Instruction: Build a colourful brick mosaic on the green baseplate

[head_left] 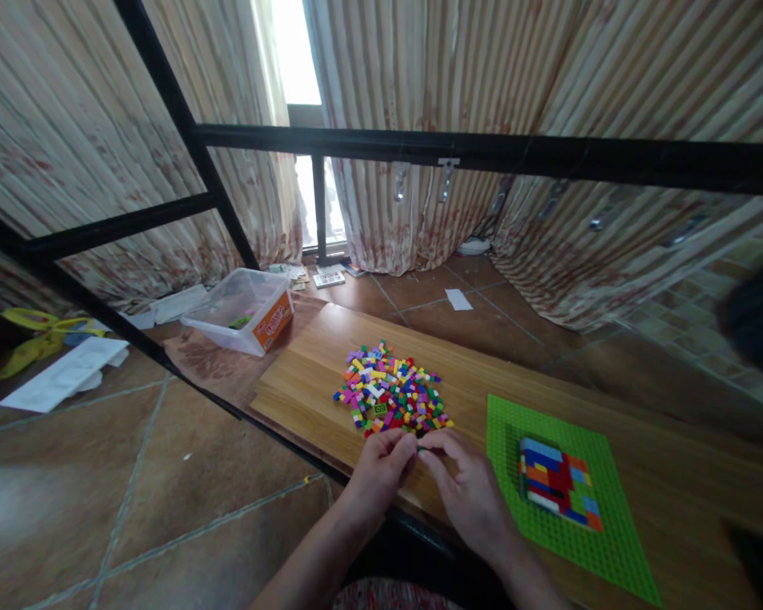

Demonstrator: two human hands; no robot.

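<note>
My left hand (381, 468) and my right hand (469, 487) meet fingertip to fingertip at the near side of a pile of small coloured toy bricks (394, 390). A tiny dark green brick (420, 449) shows at the right fingertips, which are pinched on it. The left thumb and forefinger are pressed together beside it; whatever they hold is hidden. To the right lies a green baseplate (616, 542), with a low block of joined bricks (550, 479) in red, blue, orange, white and other colours on it.
The wooden table (476, 360) carries the pile and baseplate. At its far left end stands a clear plastic box (229, 313) with an orange label and something green inside. A black metal frame (381, 140) crosses behind. White packaging (64, 373) lies on the tiled floor.
</note>
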